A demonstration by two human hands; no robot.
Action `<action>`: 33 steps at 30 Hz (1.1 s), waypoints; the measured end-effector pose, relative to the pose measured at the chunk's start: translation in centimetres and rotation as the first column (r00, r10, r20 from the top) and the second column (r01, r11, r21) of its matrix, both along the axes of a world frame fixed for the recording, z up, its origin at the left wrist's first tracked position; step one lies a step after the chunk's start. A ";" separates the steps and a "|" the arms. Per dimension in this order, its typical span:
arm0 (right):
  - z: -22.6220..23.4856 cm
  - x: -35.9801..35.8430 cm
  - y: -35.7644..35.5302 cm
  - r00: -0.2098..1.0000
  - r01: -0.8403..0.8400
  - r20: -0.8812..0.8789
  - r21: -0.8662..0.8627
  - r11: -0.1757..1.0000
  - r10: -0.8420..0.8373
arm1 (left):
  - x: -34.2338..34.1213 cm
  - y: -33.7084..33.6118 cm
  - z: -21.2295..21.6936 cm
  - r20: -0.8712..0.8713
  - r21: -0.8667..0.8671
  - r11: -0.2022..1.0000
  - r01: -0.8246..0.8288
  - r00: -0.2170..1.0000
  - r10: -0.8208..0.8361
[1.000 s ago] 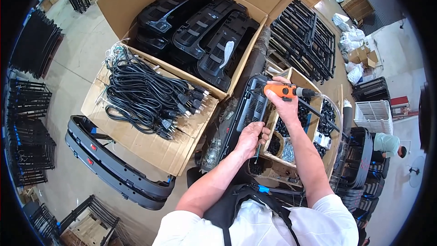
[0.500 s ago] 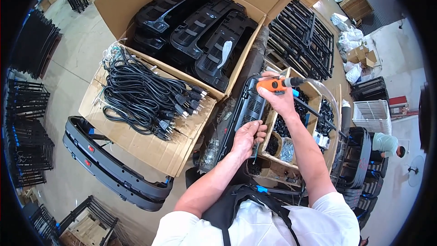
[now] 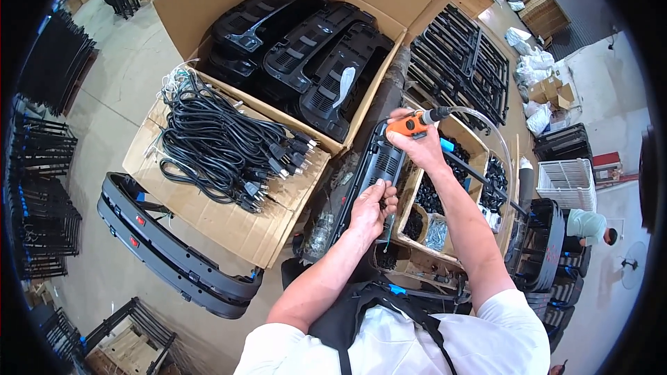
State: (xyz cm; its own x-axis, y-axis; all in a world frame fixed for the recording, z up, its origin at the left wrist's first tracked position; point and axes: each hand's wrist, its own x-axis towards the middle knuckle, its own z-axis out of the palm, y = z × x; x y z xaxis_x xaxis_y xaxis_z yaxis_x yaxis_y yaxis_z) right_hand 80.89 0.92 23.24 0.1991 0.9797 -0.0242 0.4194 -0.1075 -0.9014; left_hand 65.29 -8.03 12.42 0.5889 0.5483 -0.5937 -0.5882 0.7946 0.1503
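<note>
My right hand (image 3: 415,146) is wrapped round an orange air screwdriver (image 3: 408,126) with a grey rear end and a clear hose (image 3: 486,117). The tool is at the far end of a long black slotted plastic housing (image 3: 383,161), where its tip is hidden. Nearer to me, my left hand (image 3: 373,210) lies at the housing's right edge with thumb and fingers drawn together; whatever they may pinch is too small to make out. A wooden parts box (image 3: 408,217) with black pieces and silver screws (image 3: 436,233) is just right of that hand.
A large carton (image 3: 229,82) of black plastic covers stands ahead to the left. Bundled black power cords (image 3: 215,142) lie on its cardboard flap (image 3: 208,228). Curved black frames (image 3: 180,264) are below the flap. A co-worker (image 3: 587,226) is at the far right.
The right hand and screwdriver have shifted slightly left, and the tool's rear end has risen a little. My left hand has slid slightly up and left along the housing's edge.
</note>
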 end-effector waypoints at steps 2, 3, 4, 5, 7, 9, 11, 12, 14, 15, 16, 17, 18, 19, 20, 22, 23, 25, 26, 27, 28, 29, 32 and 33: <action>0.6 -0.6 -0.6 0.995 0.031 -0.093 0.003 1.000 -0.031 | -0.1 0.2 -0.4 0.033 -0.030 0.999 -0.041 0.999 0.042; 0.4 -0.5 -1.3 1.000 0.015 -0.004 0.087 0.996 -0.014 | -0.1 0.5 -0.3 0.009 -0.035 0.999 -0.036 0.999 0.036; 0.5 -0.4 -2.9 0.998 0.042 -0.049 0.120 0.992 -0.037 | -0.1 0.9 -0.3 0.012 -0.030 0.999 -0.033 0.999 0.034; 1.6 -0.7 -4.2 0.996 0.058 -0.071 0.132 0.990 -0.048 | -0.2 1.0 -0.3 0.049 -0.053 0.996 -0.073 0.996 0.076; 3.5 -1.7 -6.9 0.984 0.115 -0.142 0.065 0.991 -0.105 | -0.6 1.1 -0.8 0.099 -0.094 0.987 -0.127 0.986 0.137; 4.2 -2.1 -8.9 0.976 0.102 -0.201 0.066 0.993 -0.087 | -0.5 1.5 -1.2 0.135 -0.103 0.983 -0.155 0.976 0.168; 3.7 -2.4 -10.3 0.967 0.110 -0.238 0.058 0.992 -0.093 | -0.4 1.8 -1.3 0.156 -0.125 0.976 -0.178 0.968 0.197; 3.5 -2.4 -10.7 0.966 0.115 -0.238 0.057 0.992 -0.098 | -0.3 1.8 -1.3 0.156 -0.125 0.977 -0.174 0.969 0.192; 3.3 -2.4 -11.2 0.952 0.139 -0.282 0.057 0.989 -0.118 | -0.3 1.8 -0.9 0.196 -0.119 0.977 -0.179 0.960 0.199; 3.2 -2.3 -11.3 0.956 0.135 -0.273 0.076 0.988 -0.109 | -0.3 1.8 -0.7 0.195 -0.118 0.978 -0.174 0.961 0.195; 3.3 -2.4 -11.3 0.955 0.139 -0.275 0.077 0.987 -0.113 | -0.3 1.7 -0.5 0.186 -0.101 0.979 -0.179 0.963 0.195; 3.3 -2.5 -11.3 0.957 0.135 -0.269 0.080 0.988 -0.109 | -0.3 1.5 -0.4 0.176 -0.085 0.979 -0.185 0.964 0.197; 3.2 -2.5 -11.4 0.959 0.130 -0.262 0.083 0.988 -0.105 | -0.4 1.5 -0.4 0.174 -0.086 0.980 -0.182 0.965 0.195; 3.2 -2.5 -11.5 0.959 0.133 -0.263 0.082 0.988 -0.107 | -0.6 1.6 -0.3 0.170 -0.081 0.981 -0.177 0.967 0.189; 3.2 -2.5 -11.4 0.962 0.122 -0.256 0.086 0.989 -0.097 | -0.6 1.6 -0.5 0.167 -0.075 0.982 -0.174 0.969 0.185; 3.1 -2.5 -11.4 0.965 0.110 -0.248 0.092 0.990 -0.084 | -0.8 1.6 -0.8 0.183 -0.061 0.985 -0.164 0.968 0.173; 3.1 -2.6 -11.5 0.965 0.111 -0.249 0.089 0.990 -0.086 | -0.8 1.6 -0.9 0.198 -0.050 0.987 -0.153 0.967 0.160; 3.1 -2.6 -11.5 0.965 0.111 -0.249 0.087 0.990 -0.086 | -0.8 1.5 -0.9 0.205 -0.044 0.987 -0.154 0.966 0.160; 3.2 -2.7 -11.5 0.965 0.113 -0.246 0.082 0.990 -0.089 | -0.9 1.4 -1.0 0.211 -0.040 0.987 -0.154 0.965 0.159; 3.3 -2.8 -11.5 0.966 0.115 -0.243 0.078 0.990 -0.093 | -0.9 1.3 -1.1 0.212 -0.041 0.987 -0.156 0.964 0.161; 3.2 -2.9 -11.5 0.966 0.113 -0.241 0.077 0.991 -0.091 | -1.0 1.3 -1.2 0.247 -0.055 0.987 -0.151 0.956 0.160; 3.2 -3.0 -11.4 0.964 0.120 -0.247 0.078 0.990 -0.098 | -1.1 1.3 -1.2 0.281 -0.068 0.987 -0.147 0.946 0.160; 2.7 -3.1 -11.1 0.966 0.126 -0.237 0.083 0.989 -0.104 | -1.0 1.5 -1.0 0.285 -0.082 0.989 -0.121 0.948 0.139; 2.5 -3.1 -11.0 0.969 0.128 -0.224 0.089 0.988 -0.105 | -1.0 1.7 -0.7 0.286 -0.084 0.989 -0.123 0.948 0.142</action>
State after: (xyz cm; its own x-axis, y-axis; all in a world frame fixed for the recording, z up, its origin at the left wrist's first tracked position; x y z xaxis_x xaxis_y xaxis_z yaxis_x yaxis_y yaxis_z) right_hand 77.75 -10.10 25.77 0.3132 0.9495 0.0192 0.2017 -0.0467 -0.9783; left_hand 64.30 -6.35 11.68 0.6656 0.5997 -0.4443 -0.6997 0.7086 -0.0917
